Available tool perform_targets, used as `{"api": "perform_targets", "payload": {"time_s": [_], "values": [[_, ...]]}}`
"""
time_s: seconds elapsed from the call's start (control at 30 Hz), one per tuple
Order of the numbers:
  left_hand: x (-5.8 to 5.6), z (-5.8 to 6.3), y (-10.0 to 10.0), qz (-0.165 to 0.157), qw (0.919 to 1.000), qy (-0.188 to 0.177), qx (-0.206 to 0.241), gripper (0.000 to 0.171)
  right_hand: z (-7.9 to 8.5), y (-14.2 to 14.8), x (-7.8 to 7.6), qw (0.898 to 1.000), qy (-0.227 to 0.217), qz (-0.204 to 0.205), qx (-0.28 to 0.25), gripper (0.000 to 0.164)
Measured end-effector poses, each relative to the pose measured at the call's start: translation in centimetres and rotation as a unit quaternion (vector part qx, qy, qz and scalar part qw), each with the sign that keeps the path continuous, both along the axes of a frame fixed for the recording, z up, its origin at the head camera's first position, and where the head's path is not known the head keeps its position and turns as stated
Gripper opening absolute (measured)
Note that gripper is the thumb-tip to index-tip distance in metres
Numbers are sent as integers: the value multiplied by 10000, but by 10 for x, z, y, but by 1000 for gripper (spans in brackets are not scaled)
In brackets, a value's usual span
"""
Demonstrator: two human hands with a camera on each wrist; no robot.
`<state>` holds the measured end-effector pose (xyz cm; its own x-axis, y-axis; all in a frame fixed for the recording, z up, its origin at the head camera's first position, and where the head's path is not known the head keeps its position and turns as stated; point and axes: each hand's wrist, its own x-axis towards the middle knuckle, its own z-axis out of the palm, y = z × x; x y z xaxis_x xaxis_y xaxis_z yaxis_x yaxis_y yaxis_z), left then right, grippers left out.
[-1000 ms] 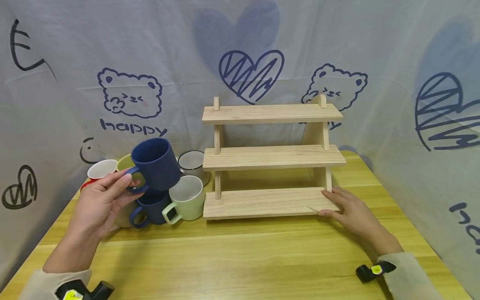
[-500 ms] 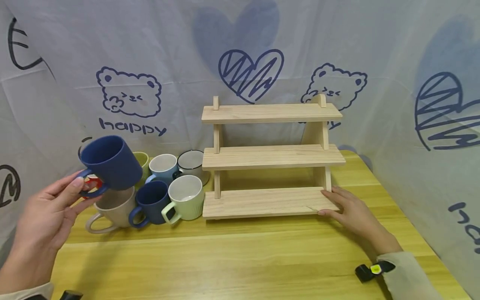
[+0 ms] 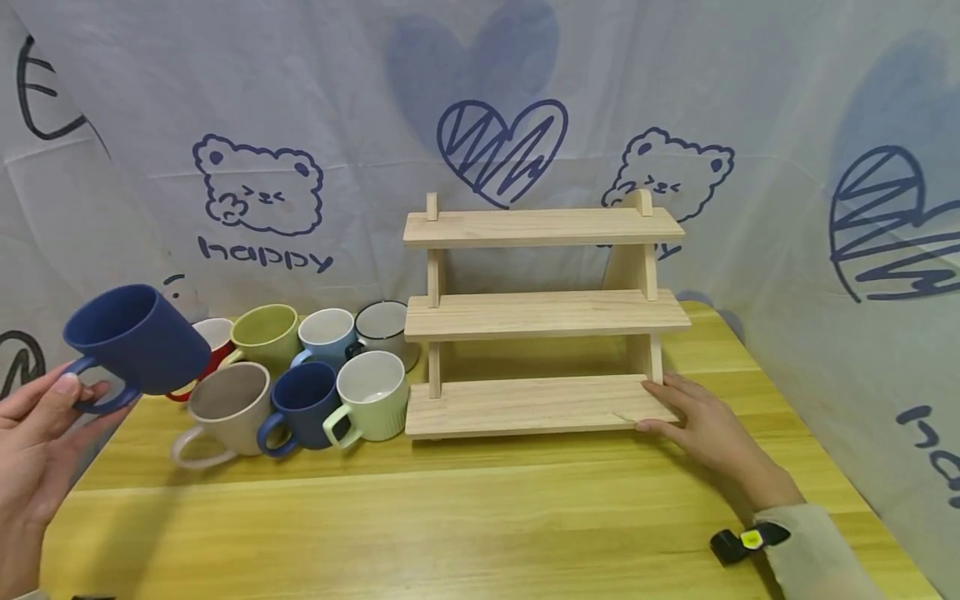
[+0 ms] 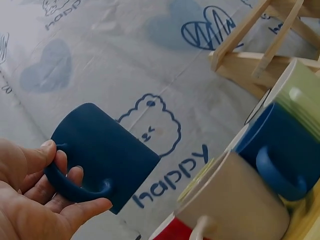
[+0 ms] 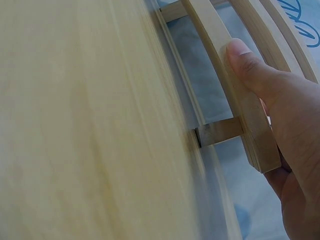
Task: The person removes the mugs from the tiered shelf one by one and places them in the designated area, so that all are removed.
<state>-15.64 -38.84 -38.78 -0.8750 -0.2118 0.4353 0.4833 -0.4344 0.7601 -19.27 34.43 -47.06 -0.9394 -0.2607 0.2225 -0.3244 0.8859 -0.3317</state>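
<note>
My left hand (image 3: pixel 33 450) pinches the handle of a dark blue mug (image 3: pixel 153 350), raised over the left side of the table. The left wrist view has this blue mug (image 4: pixel 100 150) tilted, its handle between the thumb and fingers. At the right end of the lowest step of a three-tier wooden display shelf (image 3: pixel 547 315), my right hand (image 3: pixel 716 433) grips the board. Up close in the right wrist view, the thumb (image 5: pixel 242 55) lies on the board's face, while the other fingers go round its end, mostly hidden.
Left of the shelf, mugs stand in two rows. In front are a beige mug (image 3: pixel 236 408), another dark blue mug (image 3: pixel 306 404) and a pale green mug (image 3: pixel 375 396). Behind are red, olive (image 3: pixel 264 329), light blue and grey ones. A printed cloth (image 3: pixel 337 83) hangs behind the table (image 3: pixel 480 525).
My left hand has carried the blue mug leftward, away from above the other mugs, uncovering the beige, olive and red ones. My right hand and the shelf have stayed put.
</note>
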Motion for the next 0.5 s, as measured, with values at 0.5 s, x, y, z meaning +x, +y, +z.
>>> {"api": "perform_targets", "payload": {"time_s": [0.5], "values": [[7, -39, -35, -36, 9975, 155, 684, 31, 1, -1, 1, 10000, 9, -21, 38, 72]]}}
